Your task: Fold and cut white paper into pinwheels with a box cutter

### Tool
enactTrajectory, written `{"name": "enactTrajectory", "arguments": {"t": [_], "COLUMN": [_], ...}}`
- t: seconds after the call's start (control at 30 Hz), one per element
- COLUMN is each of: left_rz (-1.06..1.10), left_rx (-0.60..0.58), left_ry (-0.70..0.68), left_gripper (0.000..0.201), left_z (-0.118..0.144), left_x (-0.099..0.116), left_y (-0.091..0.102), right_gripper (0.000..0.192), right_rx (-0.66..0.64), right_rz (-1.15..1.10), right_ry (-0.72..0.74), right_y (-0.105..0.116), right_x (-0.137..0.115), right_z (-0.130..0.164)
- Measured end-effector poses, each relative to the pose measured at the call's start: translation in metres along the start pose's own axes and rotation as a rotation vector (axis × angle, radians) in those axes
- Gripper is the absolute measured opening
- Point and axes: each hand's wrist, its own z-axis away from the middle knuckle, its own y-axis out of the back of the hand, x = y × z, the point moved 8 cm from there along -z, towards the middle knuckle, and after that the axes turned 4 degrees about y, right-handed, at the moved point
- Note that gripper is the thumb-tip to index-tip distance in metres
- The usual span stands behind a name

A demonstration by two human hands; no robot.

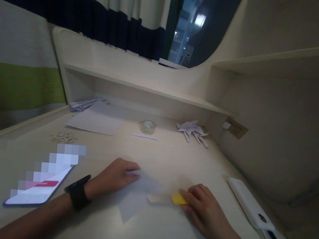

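My left hand pinches the upper left edge of a white piece of paper between thumb and fingers. The paper is slightly blurred and has a pointed lower corner. To its right, my right hand is closed around a yellow-handled cutting tool. Its pale flat blade points left, towards the paper. The blade is smeared, and the fingers hide much of the handle, so I cannot tell whether it is a knife or scissors.
A lit tablet lies left, near small pale scraps. Behind are a paper sheet, folded papers, a tape roll, a white paper stick and paper pinwheels. A corded white power strip lies right.
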Motion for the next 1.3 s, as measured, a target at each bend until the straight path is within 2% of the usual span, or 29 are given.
{"name": "enactTrajectory", "arguments": {"t": [0.17, 0.27, 0.37, 0.43, 0.5, 0.6, 0.7, 0.83, 0.93, 1.07, 1.3], "left_rz": [0.013, 0.056, 0.167, 0.216, 0.232, 0.140, -0.083, -0.309, -0.349, -0.375, -0.353], "left_rx": [-0.037, -0.044, -0.176, -0.239, -0.263, -0.252, -0.217, -0.093, -0.018, -0.026, -0.097], "left_ry": [-0.014, -0.130, -0.232, -0.184, -0.123, -0.056, -0.053, -0.058, -0.159, -0.211, -0.243], "left_gripper": [0.023, 0.036, 0.036, 0.031, 0.033, 0.040, 0.029, 0.023, 0.039, 0.056, 0.056], "left_z": [0.008, 0.015, 0.023, 0.023, 0.022, 0.019, 0.017, 0.019, 0.025, 0.035, 0.042], "left_x": [0.004, 0.018, 0.039, 0.044, 0.045, 0.042, 0.046, 0.058, 0.067, 0.058, 0.051], "left_y": [-0.003, 0.004, 0.007, 0.008, 0.007, -0.003, -0.019, -0.037, -0.053, -0.071, -0.068], "right_gripper": [0.029, 0.022, 0.020, 0.022, 0.023, 0.018, 0.015, 0.015, 0.015, 0.016, 0.016], "right_rx": [0.024, 0.026, 0.032, 0.028, 0.014, -0.022, -0.057, -0.077, -0.088, -0.096, -0.100], "right_rz": [0.004, -0.018, -0.040, -0.050, -0.060, -0.089, -0.114, -0.120, -0.123, -0.109, -0.100], "right_ry": [-0.080, -0.097, -0.112, -0.120, -0.125, -0.129, -0.122, -0.082, -0.086, -0.097, -0.105], "right_y": [-0.005, -0.008, -0.009, -0.008, -0.007, -0.003, 0.000, 0.002, 0.003, 0.002, 0.003], "right_x": [0.001, 0.001, 0.000, 0.000, -0.001, -0.002, -0.004, -0.010, -0.012, -0.011, -0.011], "right_z": [-0.008, -0.014, -0.015, -0.014, -0.012, -0.009, -0.008, -0.008, -0.009, -0.010, -0.012]}}
